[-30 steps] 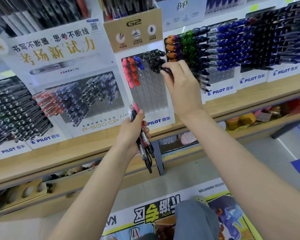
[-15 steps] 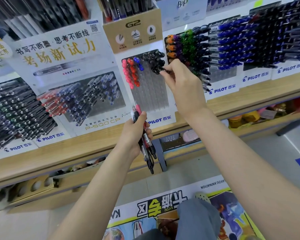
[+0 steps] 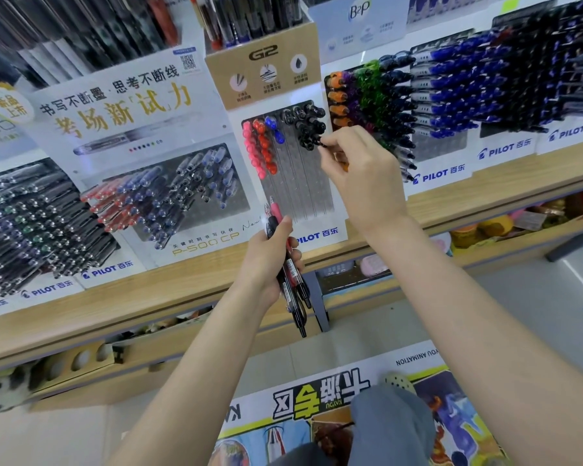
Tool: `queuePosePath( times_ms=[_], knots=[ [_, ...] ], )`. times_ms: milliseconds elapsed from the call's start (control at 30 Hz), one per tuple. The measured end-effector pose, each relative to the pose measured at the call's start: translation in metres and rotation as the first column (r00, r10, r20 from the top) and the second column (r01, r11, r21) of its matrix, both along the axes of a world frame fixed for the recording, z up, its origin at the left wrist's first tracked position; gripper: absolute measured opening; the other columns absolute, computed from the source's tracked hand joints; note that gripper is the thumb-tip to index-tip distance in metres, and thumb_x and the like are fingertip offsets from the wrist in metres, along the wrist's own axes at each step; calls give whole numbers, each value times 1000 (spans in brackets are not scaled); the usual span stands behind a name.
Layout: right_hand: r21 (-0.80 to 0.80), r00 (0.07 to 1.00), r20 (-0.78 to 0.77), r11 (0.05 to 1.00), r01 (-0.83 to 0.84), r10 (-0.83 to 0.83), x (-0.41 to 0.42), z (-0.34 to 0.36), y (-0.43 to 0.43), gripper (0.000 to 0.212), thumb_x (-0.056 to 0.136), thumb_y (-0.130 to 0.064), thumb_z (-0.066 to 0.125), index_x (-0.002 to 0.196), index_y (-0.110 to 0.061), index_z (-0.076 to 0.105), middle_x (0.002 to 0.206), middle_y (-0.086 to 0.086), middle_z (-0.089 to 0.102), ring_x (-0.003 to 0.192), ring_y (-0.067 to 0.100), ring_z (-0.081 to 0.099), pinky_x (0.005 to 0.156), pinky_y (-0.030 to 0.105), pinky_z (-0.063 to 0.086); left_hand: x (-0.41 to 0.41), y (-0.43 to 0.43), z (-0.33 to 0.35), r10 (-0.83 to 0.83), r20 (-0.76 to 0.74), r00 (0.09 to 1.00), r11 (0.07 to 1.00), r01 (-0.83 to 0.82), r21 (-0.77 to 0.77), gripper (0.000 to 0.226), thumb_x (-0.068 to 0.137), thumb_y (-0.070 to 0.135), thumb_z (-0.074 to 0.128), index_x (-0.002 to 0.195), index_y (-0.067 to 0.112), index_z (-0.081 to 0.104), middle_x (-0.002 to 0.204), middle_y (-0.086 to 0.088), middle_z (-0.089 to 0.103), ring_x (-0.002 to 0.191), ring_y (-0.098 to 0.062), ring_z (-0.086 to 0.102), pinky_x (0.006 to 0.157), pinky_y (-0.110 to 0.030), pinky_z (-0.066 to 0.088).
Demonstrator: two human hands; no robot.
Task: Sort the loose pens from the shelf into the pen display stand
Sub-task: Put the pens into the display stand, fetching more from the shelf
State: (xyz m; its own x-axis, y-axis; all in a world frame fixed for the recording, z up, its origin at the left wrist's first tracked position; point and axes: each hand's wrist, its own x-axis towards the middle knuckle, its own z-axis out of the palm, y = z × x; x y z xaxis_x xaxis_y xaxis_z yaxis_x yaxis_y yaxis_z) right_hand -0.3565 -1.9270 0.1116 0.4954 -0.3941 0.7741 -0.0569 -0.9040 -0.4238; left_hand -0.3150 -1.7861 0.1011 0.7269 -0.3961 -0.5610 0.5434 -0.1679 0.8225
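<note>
The G2 pen display stand (image 3: 285, 196) leans on the wooden shelf (image 3: 169, 290), with red, blue and black pens slotted in its upper rows. My left hand (image 3: 266, 260) grips a bundle of loose pens (image 3: 292, 274), black and red, tips pointing down, just below the stand. My right hand (image 3: 360, 176) is raised at the stand's right column and pinches the top of a black pen (image 3: 318, 142) among the black pens there. Most of that pen is hidden behind my fingers.
Other Pilot racks flank the stand: a P-500 display (image 3: 169, 193) to the left, and racks of orange, green and blue pens (image 3: 451, 92) to the right. A lower shelf (image 3: 367, 274) holds small goods. A poster (image 3: 334, 398) lies on the floor by my knee.
My right hand has stayed at the black pen column, shifting slightly upward. The left hand with its bundle has barely moved.
</note>
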Motion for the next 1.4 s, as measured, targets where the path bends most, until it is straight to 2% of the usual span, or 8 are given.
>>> queuePosePath(
  times_ms=[433, 600, 733, 833, 933, 1033, 1167, 1400],
  knots=[
    [33, 999, 42, 999, 7, -9, 9, -9, -2, 14, 88, -12, 55, 91, 0, 63, 81, 8, 64, 63, 18, 60, 52, 32, 54, 8, -4, 7, -3, -12, 1000, 1000, 2, -10, 20, 95, 28, 55, 90, 9, 52, 62, -1, 47, 44, -10, 44, 40, -21, 40],
    [254, 999, -49, 967, -4, 18, -2, -1, 8, 23, 89, -12, 59, 109, -4, 53, 99, 5, 61, 82, 14, 60, 65, 31, 54, 4, -1, 8, 30, -44, 999, 998, -32, -55, 22, 95, 31, 54, 87, 10, 52, 62, 0, 47, 44, -10, 45, 43, -22, 43],
    [472, 976, -187, 882, -10, 111, -25, -5, 33, 22, 93, -26, 52, 108, -11, 46, 90, -1, 54, 73, 12, 55, 62, 26, 49, 2, 3, 9, 125, -155, 980, 975, -150, -163, 24, 94, 27, 55, 78, 9, 52, 54, 0, 53, 43, -11, 53, 51, -21, 49],
    [736, 750, -449, 677, 3, 486, -36, -6, 47, 39, 94, -46, 39, 98, -11, 55, 82, -2, 63, 73, 15, 62, 69, 30, 51, 0, 6, 6, 179, -133, 975, 957, -203, -205, 23, 95, 18, 53, 75, 7, 53, 48, 2, 58, 44, -9, 59, 57, -23, 54],
    [882, 607, -372, 471, -5, 702, -43, -6, 54, 33, 96, -37, 44, 84, -11, 60, 71, -1, 64, 58, 7, 64, 56, 25, 54, -4, 9, 5, 192, -101, 976, 951, -211, -227, 21, 98, 17, 48, 82, 6, 56, 56, 0, 66, 55, -11, 66, 55, -24, 55],
    [861, 601, -397, 508, -18, 694, -48, -4, 59, 27, 95, -23, 51, 72, -14, 61, 61, -2, 59, 49, 1, 56, 49, 16, 48, -9, 12, 4, 179, -92, 979, 961, -194, -195, 21, 97, 19, 49, 93, 2, 60, 78, -9, 71, 72, -19, 71, 69, -30, 58],
    [830, 658, -437, 557, 32, 613, -55, -5, 68, 21, 90, -23, 58, 73, -15, 66, 71, 7, 69, 65, 19, 64, 69, 32, 55, -16, 18, 5, 150, -49, 987, 982, -154, -105, 34, 97, 24, 51, 118, -2, 57, 110, -15, 69, 94, -28, 69, 82, -43, 56],
    [888, 898, -196, 460, -8, 393, -57, 2, 73, 13, 85, -15, 66, 75, -20, 60, 73, 5, 70, 69, 17, 69, 71, 42, 57, -17, 29, 12, 90, 77, 993, 993, -83, -84, 24, 99, 23, 46, 103, 1, 55, 88, -12, 69, 71, -28, 69, 76, -55, 55]
  ],
)
